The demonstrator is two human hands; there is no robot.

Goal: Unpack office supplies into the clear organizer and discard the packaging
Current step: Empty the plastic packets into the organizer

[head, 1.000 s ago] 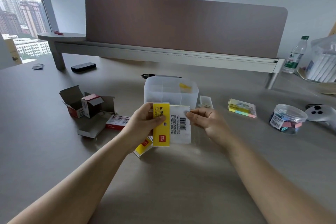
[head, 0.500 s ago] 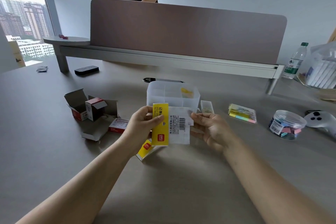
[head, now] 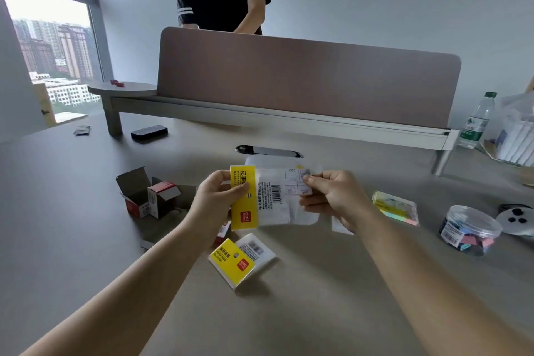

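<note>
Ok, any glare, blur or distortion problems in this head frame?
Head view: the window is blown out at left; wide-angle bends the divider and desk edges; both hands and the packet are slightly soft, label print partly legible.

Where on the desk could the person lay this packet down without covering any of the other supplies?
Bare desk lies between the forearms, just nearer than the yellow tab pack. Another free patch sits left of the opened red boxes. It is crowded around the packet itself and on the right, by the sticky flags and the clip tub.
</note>
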